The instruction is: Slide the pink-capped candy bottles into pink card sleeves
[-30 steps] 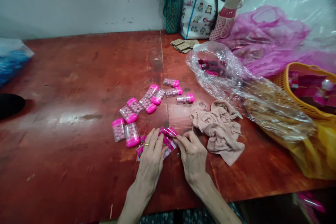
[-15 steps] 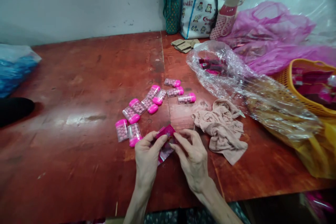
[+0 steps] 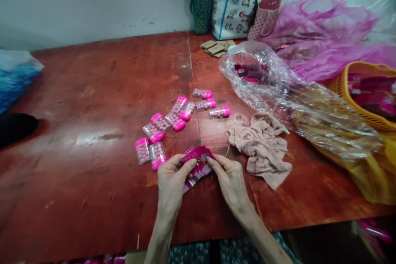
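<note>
Head view: glossy pink printed film packets (image 3: 201, 164) in both hands

Left hand (image 3: 170, 179) and right hand (image 3: 231, 179), thumbs pinched down, grip opposite sides of the fan at the red-brown wooden table's (image 3: 93, 198) near middle. Slick film could slip if a thumb loosens; leftward drift might bump the clear, pink-capped bead container (image 3: 158, 153) alongside.

A worn, reddish-brown wooden table (image 3: 77, 198) spreads wide. Behind the table rises a pale grey wall (image 3: 93, 4), marked with small dark scuffs (image 3: 150, 22). Whitish glare (image 3: 93, 138) lies on the table's left part; deep shade (image 3: 318, 242) fills the space below its near right edge.
</note>
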A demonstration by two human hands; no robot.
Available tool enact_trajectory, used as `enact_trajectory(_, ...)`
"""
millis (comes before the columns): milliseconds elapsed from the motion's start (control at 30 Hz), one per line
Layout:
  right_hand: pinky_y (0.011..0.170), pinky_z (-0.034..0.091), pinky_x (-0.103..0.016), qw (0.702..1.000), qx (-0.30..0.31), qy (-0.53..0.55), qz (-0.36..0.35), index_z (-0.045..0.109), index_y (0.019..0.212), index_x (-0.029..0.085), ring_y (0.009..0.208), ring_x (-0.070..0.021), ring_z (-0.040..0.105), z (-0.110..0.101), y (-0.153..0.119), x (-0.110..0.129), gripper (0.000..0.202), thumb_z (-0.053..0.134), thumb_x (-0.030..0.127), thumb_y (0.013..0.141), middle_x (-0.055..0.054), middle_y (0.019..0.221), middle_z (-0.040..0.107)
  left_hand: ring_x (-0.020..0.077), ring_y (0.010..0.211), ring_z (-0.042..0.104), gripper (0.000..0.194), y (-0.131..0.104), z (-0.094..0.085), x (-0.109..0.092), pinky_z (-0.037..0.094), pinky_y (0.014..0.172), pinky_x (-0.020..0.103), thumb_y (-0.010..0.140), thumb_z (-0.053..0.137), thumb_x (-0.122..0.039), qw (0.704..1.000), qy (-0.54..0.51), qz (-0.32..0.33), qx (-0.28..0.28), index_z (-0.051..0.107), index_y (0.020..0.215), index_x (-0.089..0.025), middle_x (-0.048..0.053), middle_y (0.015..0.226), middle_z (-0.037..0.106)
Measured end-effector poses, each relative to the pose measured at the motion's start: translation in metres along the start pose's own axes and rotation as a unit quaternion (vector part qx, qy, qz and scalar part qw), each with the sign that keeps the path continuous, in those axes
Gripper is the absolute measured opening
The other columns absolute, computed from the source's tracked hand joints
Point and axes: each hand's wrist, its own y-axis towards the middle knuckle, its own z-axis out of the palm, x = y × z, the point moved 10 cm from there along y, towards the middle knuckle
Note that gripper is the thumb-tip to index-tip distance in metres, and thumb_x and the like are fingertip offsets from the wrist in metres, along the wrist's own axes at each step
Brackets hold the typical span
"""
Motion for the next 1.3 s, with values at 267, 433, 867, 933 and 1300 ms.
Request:
enact_trajectory(267, 0.046, 0.04, -0.021, 0.995, -0.097, 0.006, 0.023, 0.068, 0.085, 0.014, 0.047, -0.0104, 0.047, -0.038, 0.01, -0.014, 0.028, 0.055, 0.039, 0.081, 0.0, 0.061, 0.06, 0.015, 0.062, 0.058, 0.032, -0.004, -0.006, -0.021, 0.047, 0.059, 0.026, 0.074, 0.063, -0.026, 0.95, 0.254, 0.154, -0.091, 0.057, 0.104, -0.017, 0.0, 0.071, 0.061)
enact_trajectory(433, 0.045, 0.041, -0.02, 0.994, -0.098, 0.03, 0.04, 0.066, 0.083, 0.013, 0.05, -0.0107, 0.05, -0.038, 0.011, -0.021, 0.028, 0.06, 0.04, 0.077, -0.002, 0.065, 0.063, 0.0244, 0.091, 0.057, 0.024, -0.019, 0.019, -0.046, 0.045, 0.078, 0.037, 0.079, 0.057, -0.02, 0.826, 0.457, 0.315, -0.102, 0.062, 0.101, -0.012, 0.013, 0.099, 0.059)
enact_trajectory(867, 0.051, 0.036, -0.019, 1.0, -0.013, 0.023, 0.014, 0.063, 0.07, 0.015, 0.053, -0.0098, 0.047, -0.014, -0.001, 0.002, 0.023, 0.055, 0.031, 0.083, 0.003, 0.057, 0.055, 0.0184, 0.082, 0.057, 0.018, -0.01, 0.026, -0.044, 0.044, 0.074, 0.03, 0.074, 0.064, -0.028, 0.958, 0.221, 0.184, 0.02, 0.066, 0.089, -0.017, 0.003, 0.086, 0.064)
enact_trajectory(933, 0.051, 0.035, -0.019, 1.0, 0.001, 0.01, 0.001, 0.064, 0.071, 0.016, 0.053, -0.0096, 0.046, -0.011, -0.004, 0.007, 0.022, 0.054, 0.03, 0.084, 0.003, 0.057, 0.055, 0.015, 0.074, 0.057, 0.013, -0.007, 0.035, -0.028, 0.044, 0.068, 0.026, 0.073, 0.065, -0.026, 0.987, 0.117, 0.098, 0.058, 0.068, 0.083, -0.018, 0.001, 0.079, 0.063)
enact_trajectory(1300, 0.05, 0.035, -0.018, 0.999, 0.042, 0.025, 0.017, 0.058, 0.061, 0.015, 0.051, -0.0092, 0.047, 0.0, -0.006, 0.018, 0.023, 0.056, 0.025, 0.081, 0.003, 0.054, 0.054, 0.0068, 0.049, 0.049, 0.009, -0.009, 0.028, 0.001, 0.042, 0.049, 0.017, 0.069, 0.068, -0.025, 0.999, -0.047, 0.009, 0.009, 0.068, 0.067, -0.017, -0.004, 0.054, 0.057)
